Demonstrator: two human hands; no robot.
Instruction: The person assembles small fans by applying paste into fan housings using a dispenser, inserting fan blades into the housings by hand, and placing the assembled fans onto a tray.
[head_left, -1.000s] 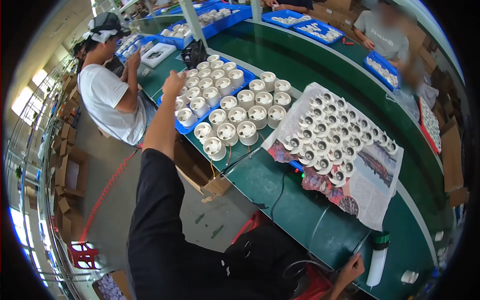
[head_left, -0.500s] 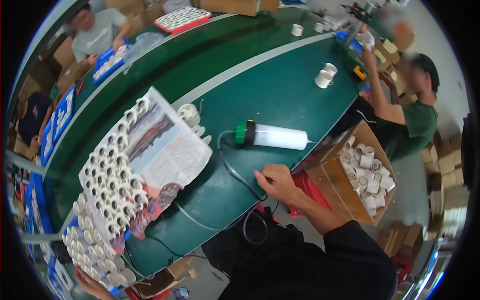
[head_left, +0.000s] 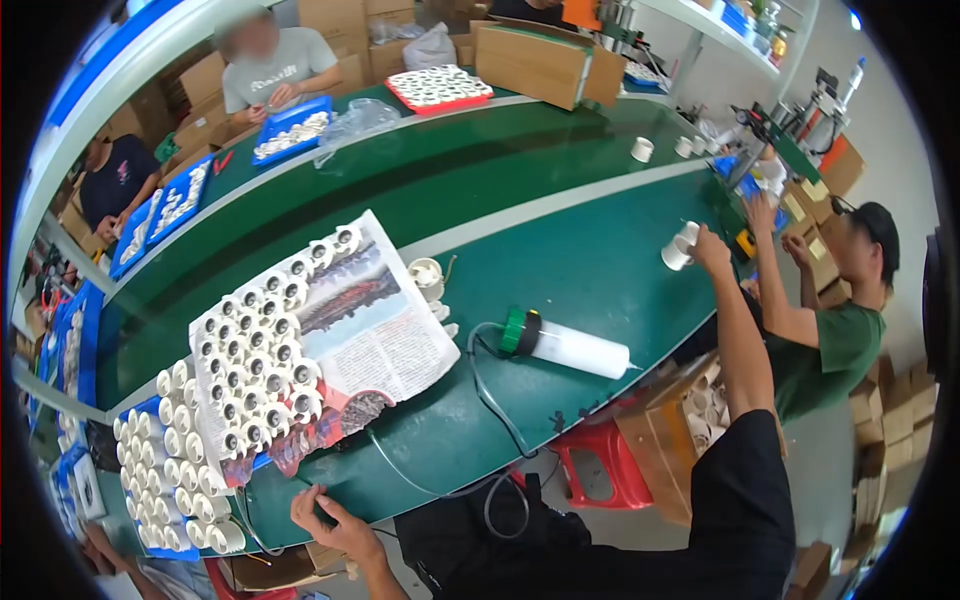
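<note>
My right hand (head_left: 712,250) reaches to the right side of the green table, its fingers closed on a white cup-shaped plastic part (head_left: 679,247). My left hand (head_left: 335,522) is at the near table edge with loosely bent fingers, thumb and forefinger apart, nothing between them. A newspaper sheet (head_left: 390,345) lies beyond the left hand, carrying rows of white fittings with dark centres (head_left: 255,340). Many white cup parts (head_left: 165,480) stand at its left. A white syringe-like cartridge (head_left: 580,350) with a green cap and a clear hose lies mid-table.
A cardboard box (head_left: 660,440) of white parts and a red stool (head_left: 600,475) stand by the near edge. A co-worker in green (head_left: 840,330) works at the right. Other people sit across the table beside blue trays (head_left: 292,132). A red tray (head_left: 438,100) stands at the back.
My right hand has moved from beside the cartridge to the white cup-shaped parts at the right and closed on one. My left hand now shows at the near edge. The view has shifted.
</note>
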